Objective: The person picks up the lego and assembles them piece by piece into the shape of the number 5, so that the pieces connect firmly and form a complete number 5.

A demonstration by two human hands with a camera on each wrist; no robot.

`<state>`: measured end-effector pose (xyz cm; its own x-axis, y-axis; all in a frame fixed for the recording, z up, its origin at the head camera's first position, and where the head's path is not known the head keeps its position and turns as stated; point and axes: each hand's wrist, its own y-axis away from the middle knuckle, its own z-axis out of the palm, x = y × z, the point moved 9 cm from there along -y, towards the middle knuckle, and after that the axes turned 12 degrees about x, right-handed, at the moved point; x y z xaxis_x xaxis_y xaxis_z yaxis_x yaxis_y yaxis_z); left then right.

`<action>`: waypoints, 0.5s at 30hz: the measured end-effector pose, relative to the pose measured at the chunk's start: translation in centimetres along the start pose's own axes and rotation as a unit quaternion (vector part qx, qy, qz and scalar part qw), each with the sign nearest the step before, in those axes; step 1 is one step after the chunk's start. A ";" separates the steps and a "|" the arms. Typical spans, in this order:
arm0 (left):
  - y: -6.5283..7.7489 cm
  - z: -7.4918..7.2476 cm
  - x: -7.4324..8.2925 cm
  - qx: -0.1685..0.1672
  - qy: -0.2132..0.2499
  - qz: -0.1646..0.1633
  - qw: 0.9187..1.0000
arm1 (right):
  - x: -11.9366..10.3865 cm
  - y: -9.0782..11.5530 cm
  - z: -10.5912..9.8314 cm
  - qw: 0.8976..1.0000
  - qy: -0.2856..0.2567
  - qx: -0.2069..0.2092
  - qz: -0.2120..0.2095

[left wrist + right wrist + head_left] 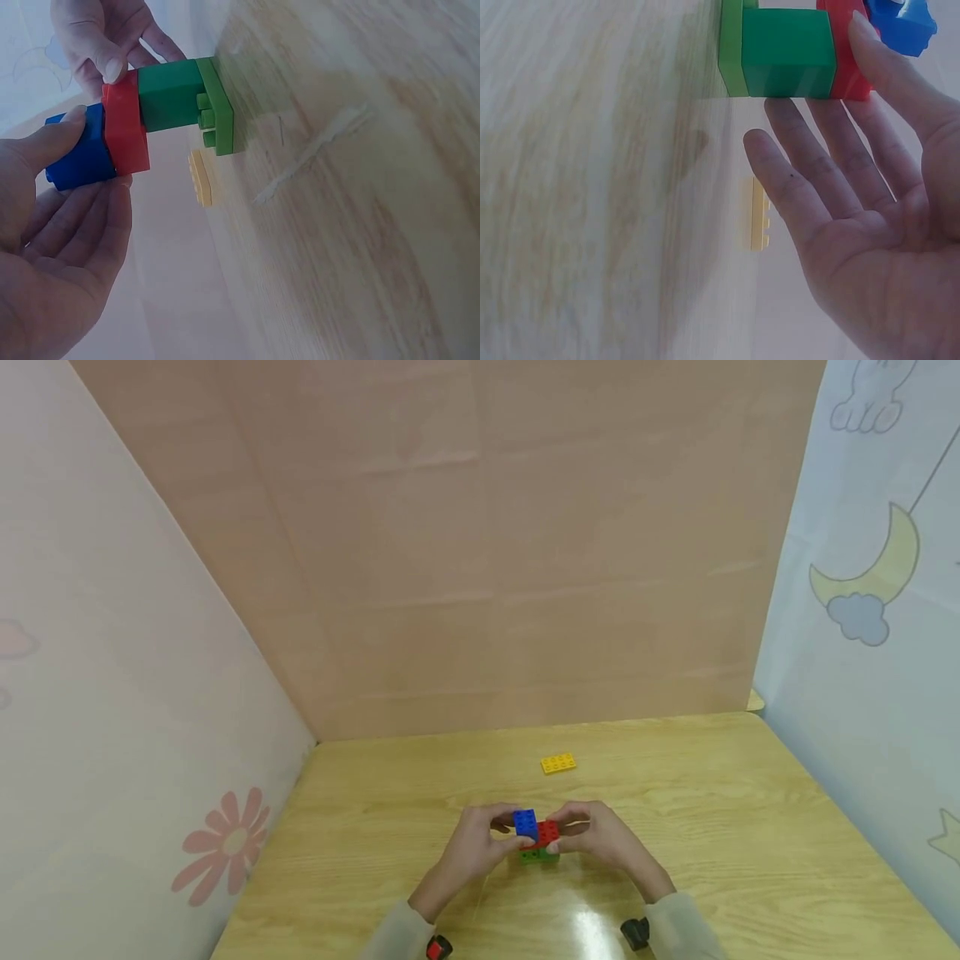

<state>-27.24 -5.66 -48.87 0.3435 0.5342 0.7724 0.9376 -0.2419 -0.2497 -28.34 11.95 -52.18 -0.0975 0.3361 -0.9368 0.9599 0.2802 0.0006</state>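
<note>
A small stack stands on the table in front of me. At its base is a light green studded plate [219, 112], with a dark green brick [169, 94] on it, then a red brick [126, 127], and a blue brick [81, 154] topmost. My left hand [472, 843] pinches the blue brick between thumb and fingers, over the left part of the red one. From the other side my right hand [600, 837] holds the red brick, thumb on its near face and fingertips behind. Those fingertips are partly hidden in the right wrist view.
Behind the stack lies a flat yellow studded plate [558, 764] on the wooden table [390, 793]. A brown panel [487, 568] closes off the back. Pale printed walls stand at left [112, 610] and right [847, 693].
</note>
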 end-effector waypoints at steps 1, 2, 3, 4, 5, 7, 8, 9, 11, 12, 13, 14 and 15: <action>0.0 0.0 0.0 0.001 -0.003 -0.001 1.000 | 0.0 0.1 0.0 1.000 0.000 0.000 0.000; 0.0 0.0 0.0 0.001 -0.005 -0.002 1.000 | 0.0 0.1 0.0 1.000 0.000 0.000 -0.001; 0.0 0.0 -0.1 0.001 -0.005 -0.003 1.000 | -0.1 0.1 0.0 1.000 0.000 0.000 -0.001; 0.0 0.0 -0.1 0.002 -0.003 -0.005 1.000 | -0.1 0.2 0.0 1.000 0.000 0.000 -0.002; 0.0 0.0 -0.2 0.001 0.000 -0.008 1.000 | -0.1 0.2 0.0 1.000 -0.002 0.001 -0.001; 0.0 0.1 -0.5 0.001 0.012 -0.018 1.000 | -0.1 0.2 0.0 1.000 -0.004 0.002 -0.001; 0.0 0.1 -0.6 0.000 0.020 -0.024 1.000 | -0.1 0.2 -0.1 1.000 -0.005 0.003 -0.001; -0.1 0.1 -0.7 -0.001 0.028 -0.030 0.999 | -0.1 0.2 -0.1 1.000 -0.007 0.004 0.000; -0.1 0.1 -1.0 -0.003 0.043 -0.041 0.998 | -0.1 0.2 -0.1 1.000 -0.008 0.005 0.002; -0.1 0.1 -1.0 -0.005 0.048 -0.044 0.998 | -0.1 0.2 -0.1 1.000 -0.007 0.006 0.002; -0.1 0.1 -1.1 -0.007 0.051 -0.048 0.998 | -0.1 0.2 -0.1 1.000 -0.007 0.006 0.003; -0.2 0.1 -1.1 -0.008 0.051 -0.048 0.998 | 0.0 0.2 -0.1 1.000 -0.008 0.006 0.005; -0.2 0.1 -1.1 -0.010 0.051 -0.047 0.998 | 0.0 0.2 -0.1 1.000 -0.010 0.006 0.007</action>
<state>-27.82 -6.11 -49.75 0.2462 0.4696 0.8478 0.9637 -0.2123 -0.1622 -28.14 12.08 -52.12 -0.0799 0.3219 -0.9434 0.9644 0.2644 0.0085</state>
